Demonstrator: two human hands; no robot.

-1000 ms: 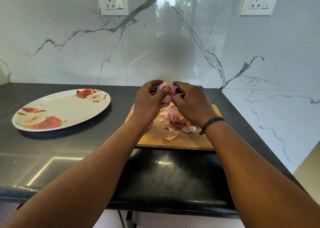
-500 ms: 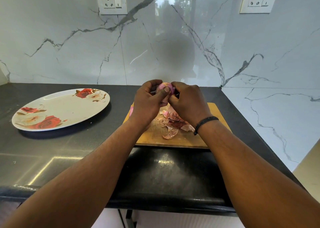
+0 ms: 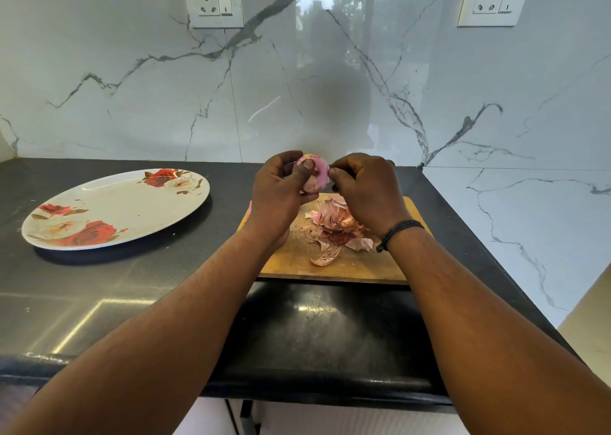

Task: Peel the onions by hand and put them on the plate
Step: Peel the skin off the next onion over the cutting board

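A rose-patterned plate [image 3: 99, 209] sits on the black counter [image 3: 132, 285], well left of the chopping board [image 3: 357, 266]. Above the board, the left hand [image 3: 281, 196] grips a pink onion [image 3: 315, 178] with curled fingers; the right hand [image 3: 367, 189] pinches its skin over a pile of peels [image 3: 334, 226].

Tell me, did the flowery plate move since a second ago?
No. The plate sits in the same spot on the black counter, left of the cutting board, under the left wall socket.
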